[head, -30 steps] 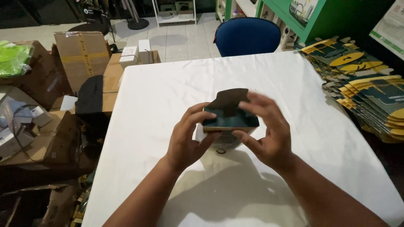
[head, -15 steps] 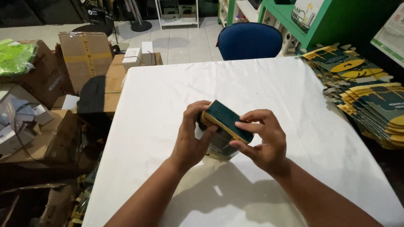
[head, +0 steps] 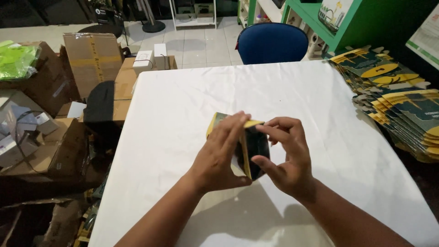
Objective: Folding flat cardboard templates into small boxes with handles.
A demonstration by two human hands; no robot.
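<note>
Both hands, left hand (head: 224,153) and right hand (head: 286,158), pinching small dark carton (head: 253,148) above tabletop (head: 183,105); uneven squeeze could crease its yellow-edged panel.

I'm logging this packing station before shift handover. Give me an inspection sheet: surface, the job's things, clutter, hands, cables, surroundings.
Surface: white-covered table, creased.
Job's things: small dark green and yellow carton, held above the table between both hands; stack of flat printed cartons at the table's right edge.
Clutter: nothing seen on the table besides these.
Hands: left hand flat against the carton's side; right hand pinching its other side.
Cables: nothing seen.
Surroundings: blue chair at the far edge; brown cardboard boxes on the floor, left; green shelving behind.
</note>
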